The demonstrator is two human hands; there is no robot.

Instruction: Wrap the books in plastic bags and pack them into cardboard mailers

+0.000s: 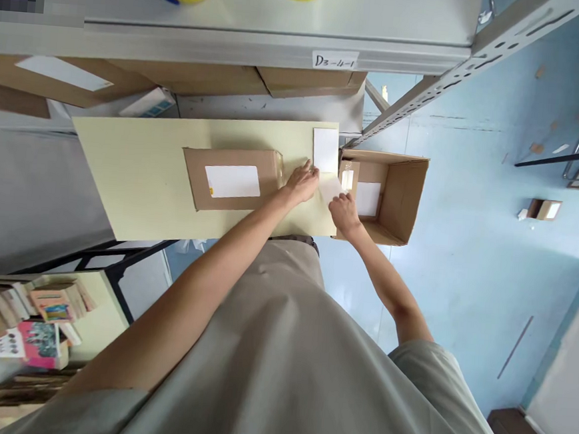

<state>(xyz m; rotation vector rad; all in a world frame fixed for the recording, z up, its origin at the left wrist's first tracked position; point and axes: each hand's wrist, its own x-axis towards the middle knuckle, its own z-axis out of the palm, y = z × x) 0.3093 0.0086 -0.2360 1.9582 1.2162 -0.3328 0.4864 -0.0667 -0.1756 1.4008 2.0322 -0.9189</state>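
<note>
1. Left hand (302,183): fingers bent, tips pinching the near edge of a white slip (330,185); heel lies against the end of the parcel (232,179). You've got the slip, not the box.
2. Right hand (344,212): curled, knuckles up, fingertips on the slip's other corner. Can't tell if it's a full pinch or only a touch.
3. Slip: between your two hands, at the board's (137,171) far-right edge. Looks like thin paper or label backing, so light, floppy, easily creased. Best taken by the corners w/ fingertips, kept flat.
4. Sheet (325,149): white, just beyond left fingertips, flat on board. Apart from the slip or touching it: can't tell.
5. Parcel: brown, taped, white label on top, left of left hand, lying flat. Stiff card; weight not shown.
6. Carton (396,198): open, right of right hand, off the board's end; white label showing inside.
7. Shelf (283,42): above both hands, tag reads D3-4-1; more cartons beneath.
8. Books (34,331): stacked low, well to the left of your left arm.
</note>
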